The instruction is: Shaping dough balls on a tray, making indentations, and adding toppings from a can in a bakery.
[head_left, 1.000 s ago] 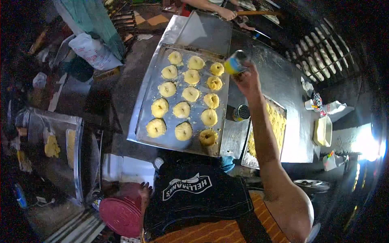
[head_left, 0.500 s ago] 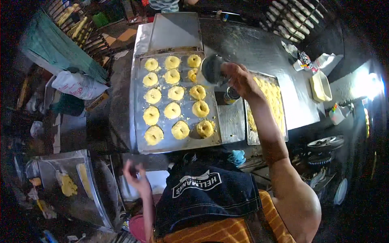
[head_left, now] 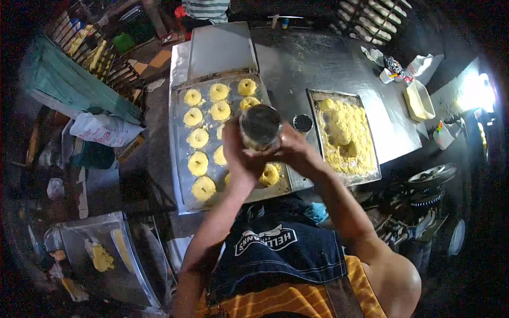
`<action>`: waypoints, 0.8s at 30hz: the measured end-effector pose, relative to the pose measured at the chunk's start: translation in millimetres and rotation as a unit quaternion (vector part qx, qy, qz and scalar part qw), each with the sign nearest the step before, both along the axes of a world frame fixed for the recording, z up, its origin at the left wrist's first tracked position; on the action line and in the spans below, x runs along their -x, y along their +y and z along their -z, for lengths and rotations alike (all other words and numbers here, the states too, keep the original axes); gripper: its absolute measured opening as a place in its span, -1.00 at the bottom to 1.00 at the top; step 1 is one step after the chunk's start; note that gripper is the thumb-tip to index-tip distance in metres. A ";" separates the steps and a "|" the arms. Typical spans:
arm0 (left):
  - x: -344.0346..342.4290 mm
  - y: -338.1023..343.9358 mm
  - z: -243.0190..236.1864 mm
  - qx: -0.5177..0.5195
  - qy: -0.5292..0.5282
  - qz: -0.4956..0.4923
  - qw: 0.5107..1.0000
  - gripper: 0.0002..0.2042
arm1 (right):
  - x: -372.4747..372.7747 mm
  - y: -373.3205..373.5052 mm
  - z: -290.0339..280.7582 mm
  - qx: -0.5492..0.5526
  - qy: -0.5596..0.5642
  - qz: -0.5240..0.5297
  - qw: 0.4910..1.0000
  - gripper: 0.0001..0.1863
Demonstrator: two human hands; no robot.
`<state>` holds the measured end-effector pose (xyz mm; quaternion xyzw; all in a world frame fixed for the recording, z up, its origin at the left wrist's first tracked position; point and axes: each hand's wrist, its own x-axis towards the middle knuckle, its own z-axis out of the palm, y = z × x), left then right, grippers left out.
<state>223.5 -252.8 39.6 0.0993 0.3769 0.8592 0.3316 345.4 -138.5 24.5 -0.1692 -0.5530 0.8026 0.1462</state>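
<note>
Both hands on the can (head_left: 260, 124), over the tray (head_left: 275, 191)
In the head view I have the can up in the air above the tray's right side, dark round end facing me; the left hand (head_left: 243, 156) grasps it from eight o'clock, the right hand (head_left: 298, 151) from four, fingers curled about its sides, though I cannot tell how hard they press; dough rings (head_left: 194, 141) lie from six round through nine to twelve, a second can (head_left: 303, 123) stands at three, the crumb pan (head_left: 366, 178) beyond it; to hold this well, I'd want even pressure from both palms, steady wrists, nothing brushing the rings below
</note>
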 end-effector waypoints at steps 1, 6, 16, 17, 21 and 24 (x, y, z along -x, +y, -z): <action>2.2 1.6 17.0 0.086 0.227 -0.061 0.968 -0.25 | 2.7 -14.8 -20.1 0.062 -0.023 0.020 0.998 -0.24; -6.3 1.4 -4.9 0.218 0.553 -0.142 0.791 -0.15 | 24.0 33.4 7.2 0.093 0.034 0.107 0.989 -0.41; -37.8 -224.4 38.7 0.457 0.366 -0.241 0.774 -0.49 | 143.6 175.8 -31.4 -0.648 -0.178 0.130 0.729 -0.12; -44.4 -255.9 59.7 0.483 0.306 -0.262 0.778 -0.50 | 150.7 174.0 -35.1 -0.696 -0.184 0.137 0.681 -0.07; -119.2 -421.2 272.4 0.581 0.161 -0.297 0.741 -0.51 | 167.0 165.6 -55.4 -0.761 -0.166 0.108 0.617 0.03; -168.9 -511.2 389.6 0.667 0.073 -0.145 0.727 -0.61 | 187.4 162.0 -42.3 -0.779 -0.171 0.044 0.602 0.02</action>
